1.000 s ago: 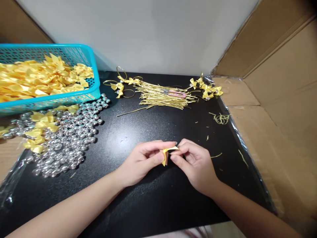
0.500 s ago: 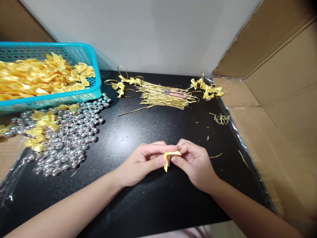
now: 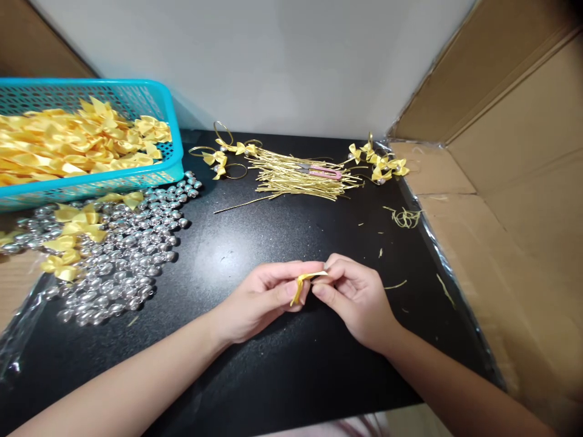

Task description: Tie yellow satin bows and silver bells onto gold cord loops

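Over the black table, my left hand pinches a small yellow ribbon bow between thumb and fingers, one tail pointing down and the other to the right. My right hand is closed beside it, with its thumb and fingertips at the bow's right end. The fingertips partly hide what is between them. Silver oval beads lie spread out to the left, with several loose yellow bows on top of them.
A blue basket full of yellow bows stands at the back left. Gold wire pieces lie at the back under pink-handled snips. Bows on wire rings and more finished bows flank them. Cardboard borders the right side.
The bow has turned a little and shifted slightly left in my left hand, its lower tail swinging left. My right hand stays almost in place, its thumb still close to the bow.
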The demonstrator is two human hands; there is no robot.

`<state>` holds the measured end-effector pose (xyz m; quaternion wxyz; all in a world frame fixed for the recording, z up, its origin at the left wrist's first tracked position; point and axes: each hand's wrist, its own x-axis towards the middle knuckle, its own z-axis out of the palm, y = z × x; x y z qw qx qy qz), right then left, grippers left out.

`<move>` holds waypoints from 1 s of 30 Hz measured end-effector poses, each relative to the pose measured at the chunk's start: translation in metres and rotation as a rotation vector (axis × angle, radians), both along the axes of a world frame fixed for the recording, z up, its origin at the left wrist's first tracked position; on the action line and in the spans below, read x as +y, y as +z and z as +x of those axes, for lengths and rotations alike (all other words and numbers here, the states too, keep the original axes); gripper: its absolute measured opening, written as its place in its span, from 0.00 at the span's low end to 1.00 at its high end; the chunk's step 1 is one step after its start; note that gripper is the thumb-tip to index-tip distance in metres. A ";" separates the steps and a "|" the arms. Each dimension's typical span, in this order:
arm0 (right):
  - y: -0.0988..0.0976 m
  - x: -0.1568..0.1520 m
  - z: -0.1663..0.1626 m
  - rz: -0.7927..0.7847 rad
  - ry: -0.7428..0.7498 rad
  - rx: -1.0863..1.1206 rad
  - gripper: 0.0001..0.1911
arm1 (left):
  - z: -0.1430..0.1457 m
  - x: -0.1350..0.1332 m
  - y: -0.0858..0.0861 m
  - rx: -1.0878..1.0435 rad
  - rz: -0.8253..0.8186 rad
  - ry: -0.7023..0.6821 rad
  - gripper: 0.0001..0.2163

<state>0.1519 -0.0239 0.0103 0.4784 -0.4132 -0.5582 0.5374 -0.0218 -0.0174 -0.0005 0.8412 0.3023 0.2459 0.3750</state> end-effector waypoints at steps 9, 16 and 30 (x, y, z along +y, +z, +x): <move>0.001 0.000 0.000 0.038 -0.012 -0.053 0.08 | 0.000 -0.002 -0.001 -0.020 -0.069 0.003 0.12; 0.003 0.000 0.003 0.158 -0.039 -0.157 0.09 | 0.001 -0.002 -0.002 -0.020 -0.071 0.008 0.12; 0.008 0.000 0.004 0.264 -0.039 -0.257 0.11 | 0.002 -0.001 0.001 0.055 0.015 0.012 0.12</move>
